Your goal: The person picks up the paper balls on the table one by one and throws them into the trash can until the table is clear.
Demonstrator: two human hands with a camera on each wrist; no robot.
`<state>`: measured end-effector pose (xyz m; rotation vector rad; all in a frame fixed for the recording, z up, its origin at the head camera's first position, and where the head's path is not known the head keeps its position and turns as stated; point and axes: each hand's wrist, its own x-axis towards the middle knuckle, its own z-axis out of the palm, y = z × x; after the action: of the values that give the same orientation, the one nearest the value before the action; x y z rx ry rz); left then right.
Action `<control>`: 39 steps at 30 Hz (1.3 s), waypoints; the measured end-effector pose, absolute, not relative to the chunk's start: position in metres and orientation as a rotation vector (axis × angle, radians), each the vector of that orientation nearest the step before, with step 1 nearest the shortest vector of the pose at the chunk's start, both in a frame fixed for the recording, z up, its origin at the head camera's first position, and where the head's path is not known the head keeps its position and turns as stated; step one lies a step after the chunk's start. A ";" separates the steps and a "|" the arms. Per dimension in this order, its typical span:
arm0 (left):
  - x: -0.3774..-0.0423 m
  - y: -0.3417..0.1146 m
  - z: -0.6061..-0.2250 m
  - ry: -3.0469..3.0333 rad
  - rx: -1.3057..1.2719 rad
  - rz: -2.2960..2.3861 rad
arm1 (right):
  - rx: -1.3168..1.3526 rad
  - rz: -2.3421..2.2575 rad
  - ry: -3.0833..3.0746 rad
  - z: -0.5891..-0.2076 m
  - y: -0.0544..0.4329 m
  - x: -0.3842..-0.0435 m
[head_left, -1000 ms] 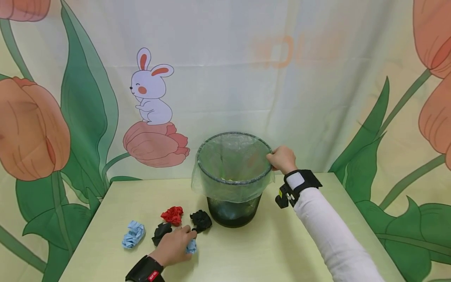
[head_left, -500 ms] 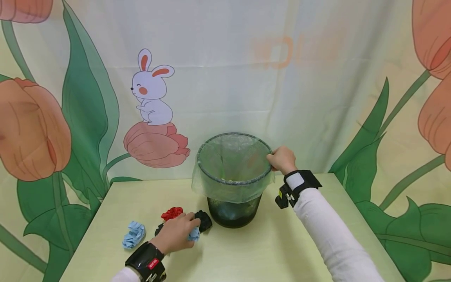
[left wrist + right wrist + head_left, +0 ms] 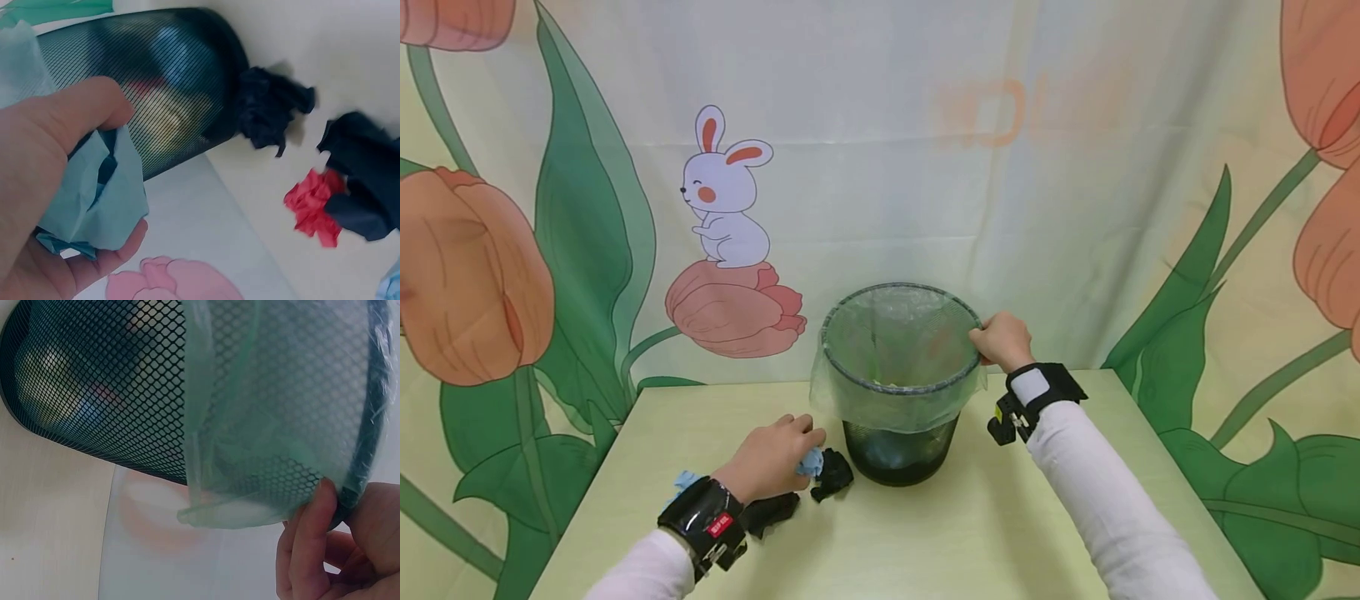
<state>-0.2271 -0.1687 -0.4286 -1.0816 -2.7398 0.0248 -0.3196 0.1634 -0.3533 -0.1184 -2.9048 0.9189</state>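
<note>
My left hand (image 3: 771, 457) holds a crumpled light-blue paper ball (image 3: 103, 194) between thumb and fingers, above the table and left of the bin. With curled fingers, my right hand (image 3: 1004, 342) grips the right rim of a black mesh trash bin (image 3: 898, 454), over its pale green plastic liner (image 3: 269, 444). The bin stands upright. Through its mesh, blurred crumpled pieces show inside. A black paper ball (image 3: 832, 475) lies close to the bin's base. Another black one (image 3: 365, 169) and a red paper ball (image 3: 315, 206) lie near each other; the head view hides the red one behind my left hand.
A second light-blue paper ball (image 3: 685, 479) lies on the left of the pale table (image 3: 1000, 533), partly covered by my left wrist strap. Behind the table hangs a cloth (image 3: 880, 167) printed with tulips and a rabbit.
My left hand has lifted the light-blue paper ball off the table and moved away from me, beside the bin. The red ball has gone out of sight behind it. My right hand stays put.
</note>
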 end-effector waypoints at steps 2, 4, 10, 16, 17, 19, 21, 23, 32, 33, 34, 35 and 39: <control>-0.228 -0.170 -0.423 -2.730 -1.089 0.024 | -0.119 0.919 -2.905 -0.353 0.163 -0.320; -0.229 -0.172 -0.417 -2.721 -1.096 0.025 | -0.122 0.920 -2.905 -0.353 0.163 -0.320; -0.234 -0.175 -0.405 -2.714 -1.088 0.051 | -0.128 0.920 -2.900 -0.353 0.163 -0.319; -0.241 -0.174 -0.392 -2.693 -1.084 0.074 | -0.124 0.909 -2.907 -0.352 0.163 -0.317; -0.242 -0.173 -0.389 -2.691 -1.085 0.074 | -0.119 0.905 -2.909 -0.352 0.163 -0.317; -0.244 -0.172 -0.382 -2.689 -1.088 0.072 | -0.116 0.896 -2.914 -0.352 0.164 -0.317; -0.246 -0.171 -0.376 -2.681 -1.099 0.065 | -0.115 0.894 -2.917 -0.353 0.164 -0.318; -0.248 -0.170 -0.370 -2.676 -1.112 0.054 | -0.115 0.895 -2.916 -0.353 0.164 -0.318; -0.255 -0.166 -0.352 -2.695 -1.131 0.048 | -0.119 0.909 -2.900 -0.354 0.163 -0.320; -0.255 -0.166 -0.351 -2.692 -1.136 0.049 | -0.118 0.910 -2.899 -0.354 0.163 -0.320; -0.255 -0.165 -0.350 -2.689 -1.142 0.052 | -0.118 0.912 -2.897 -0.354 0.163 -0.320; -0.256 -0.165 -0.348 -2.686 -1.145 0.055 | -0.119 0.915 -2.898 -0.354 0.163 -0.320; -0.258 -0.162 -0.342 -2.668 -1.148 0.041 | -0.118 0.918 -2.896 -0.354 0.164 -0.320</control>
<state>-0.2578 -0.1625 -0.3420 -1.1478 -2.6682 0.0408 -0.3196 0.1639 -0.3542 -0.1183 -2.8961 0.9175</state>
